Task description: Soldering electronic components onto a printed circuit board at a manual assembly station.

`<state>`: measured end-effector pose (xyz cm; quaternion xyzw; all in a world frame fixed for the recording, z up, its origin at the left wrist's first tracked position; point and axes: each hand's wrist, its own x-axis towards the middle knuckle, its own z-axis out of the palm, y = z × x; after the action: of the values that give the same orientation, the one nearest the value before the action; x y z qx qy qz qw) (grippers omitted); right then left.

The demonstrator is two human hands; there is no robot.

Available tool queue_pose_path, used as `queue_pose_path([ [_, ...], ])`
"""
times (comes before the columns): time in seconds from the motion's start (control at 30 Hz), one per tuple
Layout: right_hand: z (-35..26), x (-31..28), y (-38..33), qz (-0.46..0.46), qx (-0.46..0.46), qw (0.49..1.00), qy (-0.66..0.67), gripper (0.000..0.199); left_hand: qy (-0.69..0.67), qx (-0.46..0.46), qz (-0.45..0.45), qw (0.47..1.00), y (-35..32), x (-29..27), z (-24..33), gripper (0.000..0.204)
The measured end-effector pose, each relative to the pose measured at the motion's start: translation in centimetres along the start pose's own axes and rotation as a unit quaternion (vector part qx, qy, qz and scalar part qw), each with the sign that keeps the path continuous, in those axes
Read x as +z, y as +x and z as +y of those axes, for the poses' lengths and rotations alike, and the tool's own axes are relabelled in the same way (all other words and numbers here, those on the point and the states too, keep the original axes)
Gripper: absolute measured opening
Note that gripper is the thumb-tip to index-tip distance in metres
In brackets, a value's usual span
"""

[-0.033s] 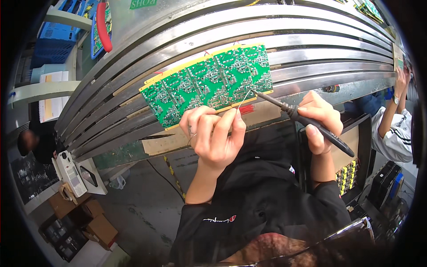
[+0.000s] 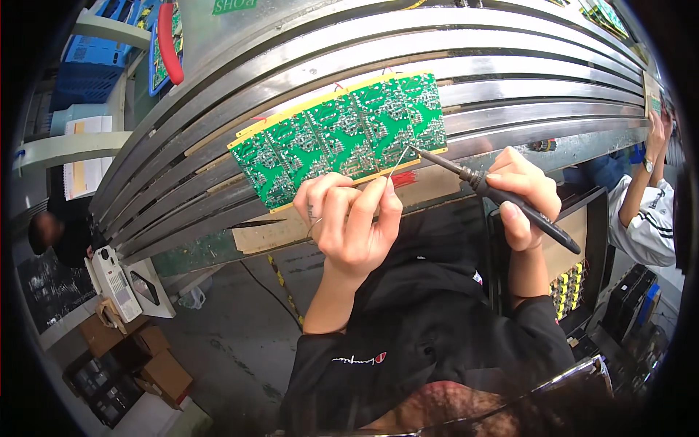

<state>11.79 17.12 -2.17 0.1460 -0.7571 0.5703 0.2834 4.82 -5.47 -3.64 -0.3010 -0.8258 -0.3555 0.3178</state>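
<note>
A green circuit board panel (image 2: 320,146) with yellow edges lies tilted across the metal rails, its surface dense with solder joints. My right hand (image 2: 524,197) grips a black soldering iron (image 2: 502,193), whose tip meets the board near its lower right part. Between the thumb and forefinger of my left hand (image 2: 353,218) is a thin silvery solder wire (image 2: 397,166). The wire's end reaches the iron's tip, or very close to it. The other fingers of my left hand are curled near the board's lower edge.
Long metal rails (image 2: 524,91) run across the bench. Red wires (image 2: 403,178) lie below the board on brown cardboard (image 2: 433,191). Red-handled pliers (image 2: 170,44) are at upper left. A co-worker's arm (image 2: 641,186) reaches in at far right. A box with yellow parts (image 2: 568,291) stands at right.
</note>
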Motion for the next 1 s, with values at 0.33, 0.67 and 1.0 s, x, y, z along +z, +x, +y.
queue_pose_path([
  [0.33,-0.4,-0.5,1.1,-0.044,-0.010,0.999,-0.030,0.031,0.004,-0.005,-0.006,1.000,0.2,0.3,0.1,0.020],
  [0.67,-1.0,-0.4,1.8,-0.061,-0.048,0.994,-0.077,0.027,0.024,-0.007,-0.019,1.000,0.7,0.3,0.5,0.019],
  [1.0,-3.0,0.7,2.0,-0.023,-0.090,0.994,-0.065,0.025,0.057,-0.041,0.001,0.998,0.3,-2.2,0.0,0.017],
])
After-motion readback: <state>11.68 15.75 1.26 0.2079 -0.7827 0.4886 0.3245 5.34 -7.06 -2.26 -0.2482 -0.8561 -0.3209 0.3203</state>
